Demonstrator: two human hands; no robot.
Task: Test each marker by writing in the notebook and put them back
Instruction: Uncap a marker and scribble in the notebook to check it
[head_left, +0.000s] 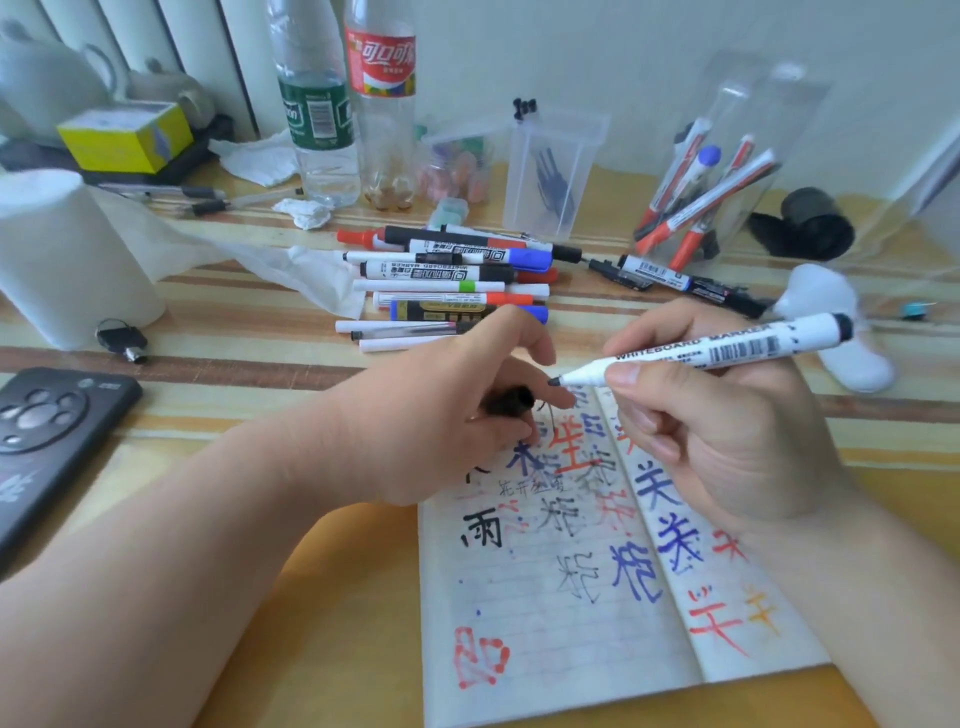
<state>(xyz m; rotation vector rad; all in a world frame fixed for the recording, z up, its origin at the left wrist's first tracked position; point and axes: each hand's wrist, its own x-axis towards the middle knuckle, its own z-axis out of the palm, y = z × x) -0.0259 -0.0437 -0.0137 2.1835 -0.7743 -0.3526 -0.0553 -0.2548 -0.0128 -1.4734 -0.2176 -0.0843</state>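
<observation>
- Smooth white plastic marker (701, 353), round barrel with black print, dark tip bared and pointing left.
- Pinched near the tip by thumb and curled fingers of the right hand (727, 431).
- Small black cap (511, 402) gripped in the curled left hand (441, 410), just left of the tip.
- Below both, open lined notebook (571, 597), scrawled in black, blue, red, orange.
- Behind, loose heap of markers (447, 280); clear tub (727, 171) holding more; dark phone (47, 431) far left.

Cap (511, 402) blurred; phone (47, 441) cut off left.
</observation>
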